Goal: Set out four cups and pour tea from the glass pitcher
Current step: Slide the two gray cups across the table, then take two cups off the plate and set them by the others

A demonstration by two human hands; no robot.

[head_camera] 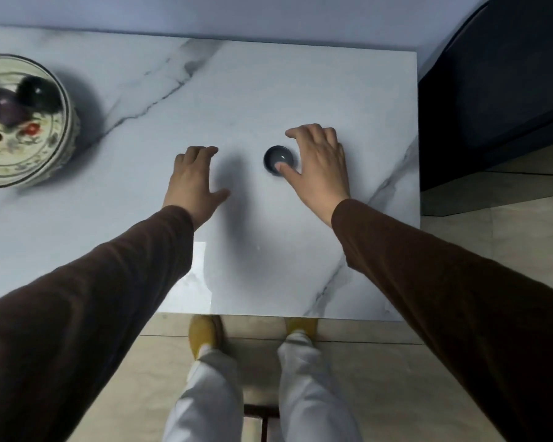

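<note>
Head view — my right hand (316, 167) is cupping a dark cup (279, 160) near the table's (268, 90) right edge, thumb on its rim; my left hand (193, 183) is hovering spread, holding nothing.

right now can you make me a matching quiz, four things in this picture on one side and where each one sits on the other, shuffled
Things:
1. small dark cup
2. left hand
3. patterned ceramic bowl
4. yellow slippers

Places:
A. far left of the marble table, with two dark cups inside
B. on the floor just below the table's near edge
C. flat over the table, left of the cup, holding nothing
D. right of centre on the table, the right hand at it, thumb on its rim

Pairs: 1-D, 2-C, 3-A, 4-B
</note>
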